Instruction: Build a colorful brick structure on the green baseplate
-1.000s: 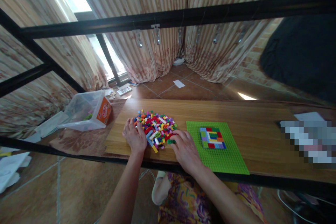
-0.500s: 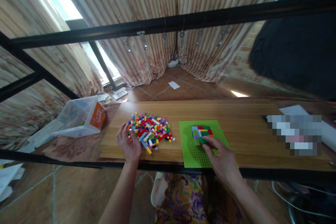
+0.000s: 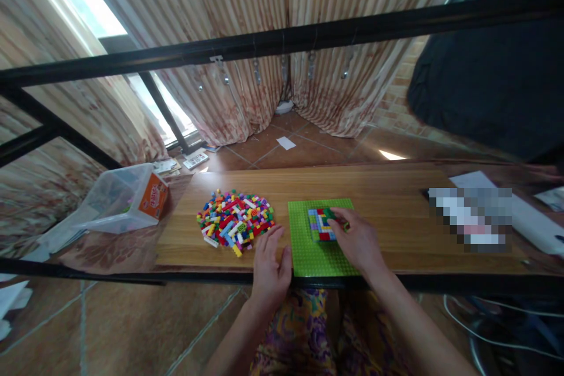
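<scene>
A small multicoloured brick build (image 3: 321, 233) sits on a light green studded baseplate (image 3: 304, 261) at the middle of the table. My right hand (image 3: 356, 239) is over the build's right side, its thumb and forefinger pinched on a green toy brick (image 3: 328, 213) at the far right corner. Whether that brick is pressed down fully cannot be seen, and the hand hides part of the build. My left hand (image 3: 271, 258) is open and holds nothing, resting between the baseplate's left edge and a heap of loose toy bricks (image 3: 235, 220).
At the table's left stands a clear plastic bin (image 3: 118, 197) with an orange label. A blurred-out item (image 3: 471, 217) and white paper (image 3: 473, 179) lie on the right. A dark metal bar (image 3: 264, 41) crosses beyond the wooden tabletop (image 3: 396, 188).
My left hand has moved right, from the brick heap to beside the baseplate. The right hand has shifted the green brick from the build's near side to its far right corner. The view has shifted slightly.
</scene>
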Demonstrator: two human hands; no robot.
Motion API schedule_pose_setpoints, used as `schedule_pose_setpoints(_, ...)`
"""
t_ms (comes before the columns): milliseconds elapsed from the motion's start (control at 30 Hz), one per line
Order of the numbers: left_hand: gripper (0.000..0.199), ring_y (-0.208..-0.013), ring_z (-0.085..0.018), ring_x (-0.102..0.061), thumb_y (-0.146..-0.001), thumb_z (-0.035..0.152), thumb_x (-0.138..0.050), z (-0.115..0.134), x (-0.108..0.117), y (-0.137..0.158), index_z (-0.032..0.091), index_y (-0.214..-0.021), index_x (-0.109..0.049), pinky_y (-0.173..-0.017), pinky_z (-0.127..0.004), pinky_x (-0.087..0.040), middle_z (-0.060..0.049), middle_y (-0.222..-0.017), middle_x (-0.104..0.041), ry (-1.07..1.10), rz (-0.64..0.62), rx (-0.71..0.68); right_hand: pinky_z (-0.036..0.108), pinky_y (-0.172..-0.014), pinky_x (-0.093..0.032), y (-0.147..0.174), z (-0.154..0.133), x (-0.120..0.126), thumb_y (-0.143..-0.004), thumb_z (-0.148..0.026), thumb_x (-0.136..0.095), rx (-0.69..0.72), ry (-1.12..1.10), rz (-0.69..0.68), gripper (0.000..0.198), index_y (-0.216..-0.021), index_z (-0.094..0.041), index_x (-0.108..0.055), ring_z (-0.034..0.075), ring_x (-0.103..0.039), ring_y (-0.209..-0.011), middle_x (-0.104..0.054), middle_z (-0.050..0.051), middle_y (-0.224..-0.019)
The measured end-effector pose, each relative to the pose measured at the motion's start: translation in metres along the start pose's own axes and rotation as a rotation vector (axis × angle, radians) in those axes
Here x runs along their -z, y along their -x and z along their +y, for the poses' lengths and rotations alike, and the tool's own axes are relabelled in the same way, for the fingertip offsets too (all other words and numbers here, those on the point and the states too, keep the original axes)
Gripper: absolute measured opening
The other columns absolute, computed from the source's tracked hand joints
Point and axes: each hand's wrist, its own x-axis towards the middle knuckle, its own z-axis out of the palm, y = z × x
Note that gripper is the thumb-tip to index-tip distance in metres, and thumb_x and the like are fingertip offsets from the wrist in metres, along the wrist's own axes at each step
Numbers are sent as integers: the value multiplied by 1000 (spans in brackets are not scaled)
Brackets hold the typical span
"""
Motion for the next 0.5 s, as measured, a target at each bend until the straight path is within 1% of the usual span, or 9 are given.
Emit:
schedule_pose_setpoints(67,37,-121,-23,-52,-90,20,-49,5,-14,-2,19,-126,-50,-104,-44,-43,-12,-126,-58,48,-77,51,39,-80,-50,-1,-3,-5,-85,-35,-50,16,20,-2,33,-107,-17,-66,21,-63,-84,-68,10,-97)
schedule_pose_setpoints(133,39,-122,-24,-51,-89,21,-50,7,-25,-5,18,-128,-50,-106,-47,-41,-13,-126,-58,85,-125,90,39,-80,-50,-2,-5,-8,-86,-35,-49,24,45,-1,33,-108,-17,-66,21,-63,-84,-68,10,-95)
schedule_pose_setpoints(233,44,-125,-26,-50,-88,22,-50,6,-40,-11,18,-132,-47,-107,-50,-39,-14,-130,-56,163,-152,158,39,-81,-50,-4,-7,-12,-86,-34,-48,43,80,-4,32,-108,-17,-66,22,-62,-85,-68,10,-95)
schedule_pose_setpoints(400,60,-128,-23,-49,-86,16,-48,5,-58,-21,20,-144,-32,-109,-49,-38,-14,-137,-52,399,-190,291,39,-83,-48,-9,-10,-22,-87,-31,-47,97,145,-46,31,-109,-19,-65,23,-61,-88,-69,9,-96)
schedule_pose_setpoints(500,65,-130,-22,-47,-85,12,-45,5,-66,-26,19,-147,-27,-111,-48,-36,-14,-138,-51,475,-210,332,40,-84,-47,-10,-11,-29,-88,-29,-46,111,207,-78,32,-111,-19,-65,24,-61,-92,-68,10,-99)
